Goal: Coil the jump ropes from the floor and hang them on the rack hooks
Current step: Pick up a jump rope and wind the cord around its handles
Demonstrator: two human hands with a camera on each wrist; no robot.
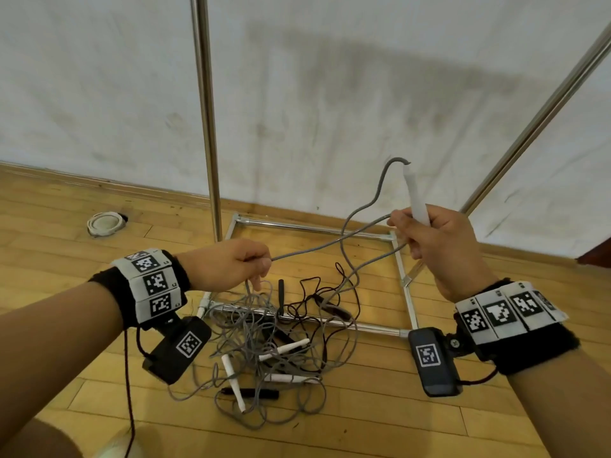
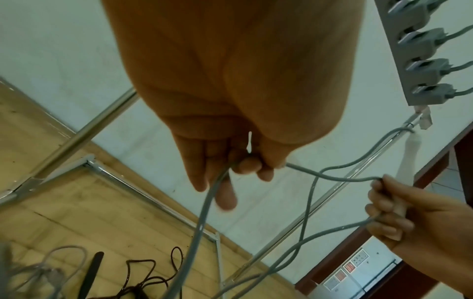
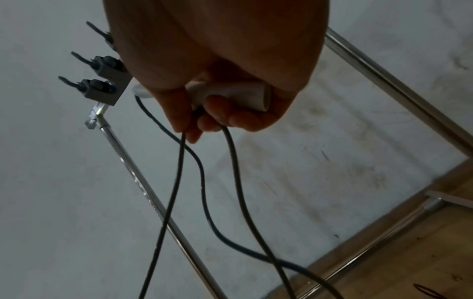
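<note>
My right hand (image 1: 426,239) grips the white handle (image 1: 417,196) of a grey jump rope upright, along with strands of its cord; the handle's end (image 3: 245,97) shows under my curled fingers. My left hand (image 1: 238,266) pinches the same grey cord (image 1: 317,247) a forearm's length to the left, and the cord (image 2: 204,218) drops from it to the floor. Below lies a tangled pile of grey ropes (image 1: 264,352) with white handles (image 1: 231,378), mixed with a dark rope (image 1: 314,299) with black handles. The rack's hooks (image 2: 419,66) show at the top of the left wrist view.
The metal rack's base frame (image 1: 363,325) lies on the wood floor around the pile, with upright poles (image 1: 206,110) left and right (image 1: 535,127) against a white wall. A white coiled item (image 1: 105,223) sits by the baseboard at the left.
</note>
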